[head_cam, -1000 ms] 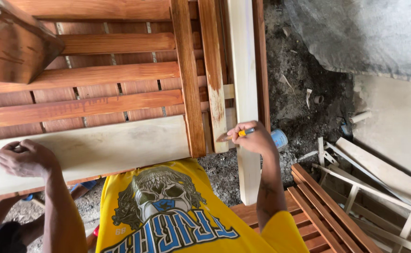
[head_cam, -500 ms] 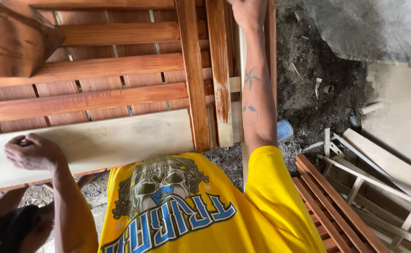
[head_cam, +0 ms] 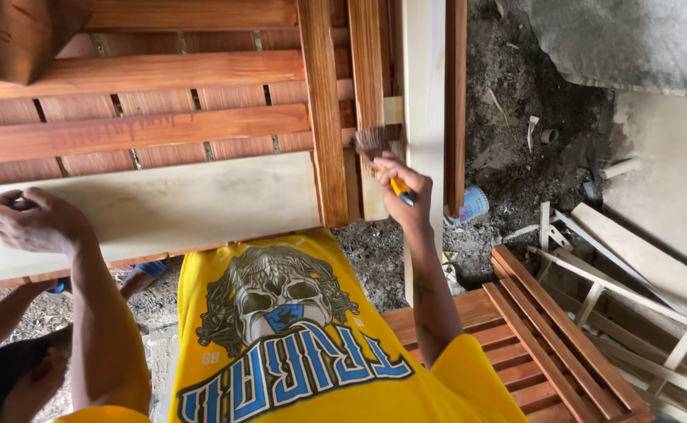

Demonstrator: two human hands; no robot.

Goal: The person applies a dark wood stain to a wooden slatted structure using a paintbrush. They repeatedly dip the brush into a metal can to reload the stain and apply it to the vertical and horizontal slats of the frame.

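My right hand [head_cam: 403, 185] grips a paintbrush [head_cam: 378, 153] with a yellow handle, its bristles pressed on an upright wooden post [head_cam: 366, 70] of a slatted wooden frame. The post's lower part is pale and bare, while its upper part is glossy reddish brown. My left hand [head_cam: 32, 222] rests with curled fingers on the top edge of a wide pale unfinished board [head_cam: 163, 205] at the frame's front. Above that board run stained horizontal rails [head_cam: 136, 129]. My yellow printed shirt [head_cam: 281, 337] fills the bottom centre.
Dark dirt ground [head_cam: 515, 102] lies to the right, with a small blue-white container [head_cam: 472, 205] by the frame's foot. A stained slatted panel [head_cam: 547, 352] and pale loose wooden slats [head_cam: 633, 266] lie at the lower right. Another person's hand [head_cam: 22, 384] shows at the bottom left.
My right arm reached far up along the post, then came back down. The brush now touches the post near its pale lower part. My left hand stayed on the board.
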